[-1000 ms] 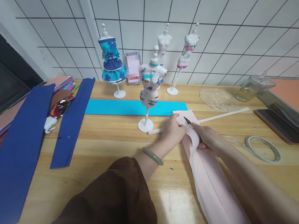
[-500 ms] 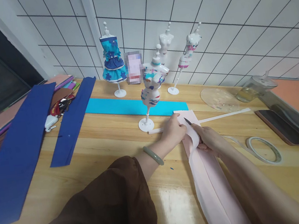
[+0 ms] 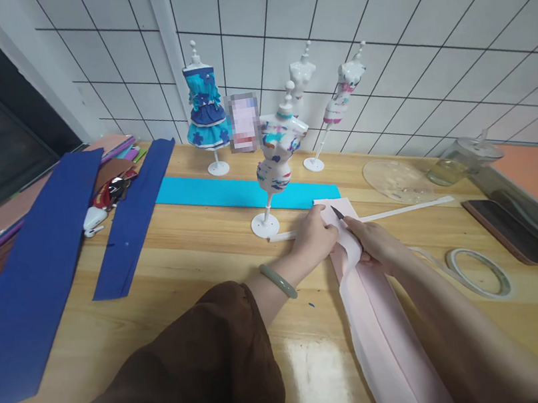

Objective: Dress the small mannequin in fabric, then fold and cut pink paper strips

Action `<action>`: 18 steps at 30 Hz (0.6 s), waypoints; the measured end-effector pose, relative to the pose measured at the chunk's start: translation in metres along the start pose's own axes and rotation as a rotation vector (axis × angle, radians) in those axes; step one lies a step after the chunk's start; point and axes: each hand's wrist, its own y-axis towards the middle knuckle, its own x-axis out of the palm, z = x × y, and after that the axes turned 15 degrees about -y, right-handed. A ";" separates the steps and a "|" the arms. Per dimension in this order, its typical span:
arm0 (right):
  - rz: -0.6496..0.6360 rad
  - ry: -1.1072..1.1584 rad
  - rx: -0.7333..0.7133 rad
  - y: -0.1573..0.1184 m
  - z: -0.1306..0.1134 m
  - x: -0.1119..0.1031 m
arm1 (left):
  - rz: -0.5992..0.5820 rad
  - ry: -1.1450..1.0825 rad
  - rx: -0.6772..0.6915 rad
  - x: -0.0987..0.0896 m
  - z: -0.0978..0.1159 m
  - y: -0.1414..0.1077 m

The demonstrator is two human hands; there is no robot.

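A long strip of pale pink crepe paper point(image 3: 385, 339) runs from the near edge of the view up to my hands, its upper part folded over. My left hand point(image 3: 315, 233) is closed on the left side of this paper near its far end, fingers curled against it. Beside it, my right hand point(image 3: 375, 243) is closed around what look like scissors point(image 3: 337, 212); only a dark pointed blade shows above the paper, the handles hidden in my palm. The paper's loose edge curls up between my hands.
A painted mini dress form point(image 3: 275, 153) stands beyond my left hand, by a turquoise strip point(image 3: 217, 190). Blue strips point(image 3: 135, 221) lie left. On the right are a tape roll point(image 3: 479, 273), a phone point(image 3: 509, 233), a clear plate point(image 3: 392, 180) and a glass cup point(image 3: 462, 159).
The view has shifted very slightly. Both hands keep almost the same place on the pink paper, and the blade tip still points to the upper left.
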 end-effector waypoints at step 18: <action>0.007 0.000 0.004 0.004 0.004 0.001 | -0.057 -0.058 -0.061 -0.001 0.004 -0.002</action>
